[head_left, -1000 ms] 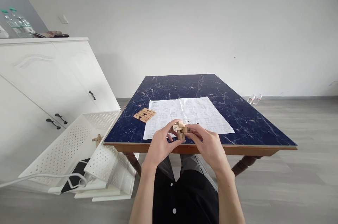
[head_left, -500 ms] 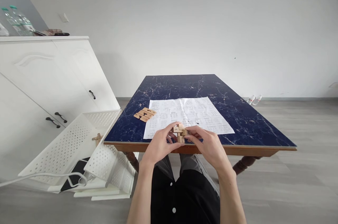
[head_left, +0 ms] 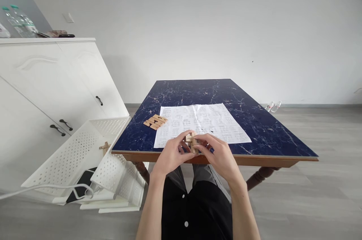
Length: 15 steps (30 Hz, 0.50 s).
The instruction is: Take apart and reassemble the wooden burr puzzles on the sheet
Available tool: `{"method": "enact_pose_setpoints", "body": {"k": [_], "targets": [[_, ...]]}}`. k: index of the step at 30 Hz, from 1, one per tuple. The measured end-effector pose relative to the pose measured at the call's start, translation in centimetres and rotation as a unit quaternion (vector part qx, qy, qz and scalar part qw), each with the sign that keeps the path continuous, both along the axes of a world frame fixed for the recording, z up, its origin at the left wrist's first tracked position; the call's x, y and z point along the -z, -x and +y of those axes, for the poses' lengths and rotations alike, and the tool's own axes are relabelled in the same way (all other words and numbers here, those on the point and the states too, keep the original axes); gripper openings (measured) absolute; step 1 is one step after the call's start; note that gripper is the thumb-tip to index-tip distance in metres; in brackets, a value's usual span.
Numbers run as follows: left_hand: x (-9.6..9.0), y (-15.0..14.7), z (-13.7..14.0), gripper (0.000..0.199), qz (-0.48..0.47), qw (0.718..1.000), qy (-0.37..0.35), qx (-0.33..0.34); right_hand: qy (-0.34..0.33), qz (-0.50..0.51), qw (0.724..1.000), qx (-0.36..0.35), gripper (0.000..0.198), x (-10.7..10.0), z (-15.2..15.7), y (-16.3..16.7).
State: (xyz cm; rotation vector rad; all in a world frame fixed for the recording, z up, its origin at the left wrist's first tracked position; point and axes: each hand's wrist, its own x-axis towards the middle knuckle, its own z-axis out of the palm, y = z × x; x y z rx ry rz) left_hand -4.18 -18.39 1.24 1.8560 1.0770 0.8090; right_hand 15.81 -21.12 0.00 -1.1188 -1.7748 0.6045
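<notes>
Between my hands, at the table's front edge, is a small wooden burr puzzle (head_left: 192,143) of interlocking light-wood pieces. My left hand (head_left: 173,153) grips its left side, thumb below and fingers above. From the right, my right hand (head_left: 217,152) closes its thumb and fingertips on the puzzle's right piece; the fingers hide part of it. Just beyond lies a creased white instruction sheet (head_left: 202,121) printed with small diagrams. Several flat notched wooden pieces (head_left: 155,121) rest side by side at its left edge.
The blue marbled table (head_left: 183,93) has a wooden rim. To the left stand a white cabinet (head_left: 56,78) with dark handles and a perforated white bin (head_left: 65,153) holding a wooden piece (head_left: 105,146). Clear bottles (head_left: 273,107) lie on the floor beyond the table's right side.
My right hand has shifted slightly left, pressing closer to the puzzle, and its right piece now sits nearer the rest. My left hand holds nearly the same place.
</notes>
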Motion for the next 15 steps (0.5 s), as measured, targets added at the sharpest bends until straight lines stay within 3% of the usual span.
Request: {"method": "enact_pose_setpoints", "body": {"k": [3, 8, 15], "targets": [[0.2, 0.3, 0.1, 0.07, -0.063, 0.998, 0.0, 0.015, -0.013, 0.051, 0.999, 0.007, 0.019, -0.4, -0.3, -0.2], [2.0, 1.1, 0.9, 0.081, -0.199, 0.978, 0.055, 0.022, -0.023, 0.088, 0.99, 0.104, 0.028, -0.7, -0.6, -0.6], [3.1, 1.5, 1.5, 0.082, -0.268, 0.958, 0.086, 0.062, -0.013, -0.014, 0.999, 0.035, 0.03, -0.2, 0.0, 0.7]]}}
